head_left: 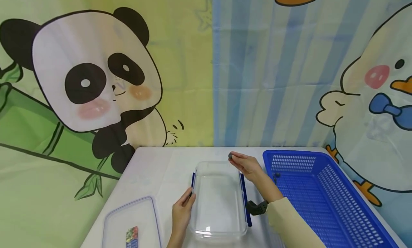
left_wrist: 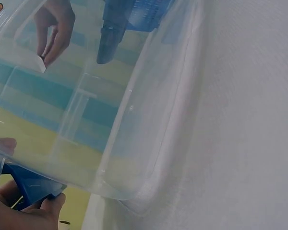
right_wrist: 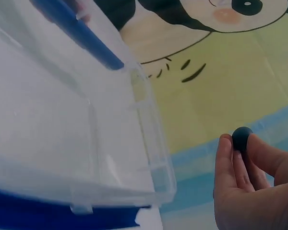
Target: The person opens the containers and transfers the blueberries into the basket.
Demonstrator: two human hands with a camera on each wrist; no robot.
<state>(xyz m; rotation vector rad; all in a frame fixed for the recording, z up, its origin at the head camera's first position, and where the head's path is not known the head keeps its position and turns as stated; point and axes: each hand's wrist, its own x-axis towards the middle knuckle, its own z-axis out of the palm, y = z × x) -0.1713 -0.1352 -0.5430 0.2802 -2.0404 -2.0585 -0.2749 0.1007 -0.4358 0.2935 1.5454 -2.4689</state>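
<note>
A clear plastic storage box [head_left: 222, 205] with blue side latches stands on the white table. My left hand [head_left: 182, 211] grips its left side, with the thumb and fingers around the blue latch [left_wrist: 31, 184] in the left wrist view. Near the box's far right corner, my right hand [head_left: 247, 165] pinches a small dark ball [right_wrist: 241, 139] between thumb and fingertips. That hand is raised beside the rim, and the ball shows dark and round in the right wrist view.
A clear lid [head_left: 143, 219] with a colourful label [head_left: 132, 237] lies on the table [head_left: 167, 162] at the left. At the right stands a blue plastic basket [head_left: 322, 205] with a small dark item [head_left: 276, 175] near its left wall. A cartoon-printed curtain [head_left: 193, 79] hangs behind.
</note>
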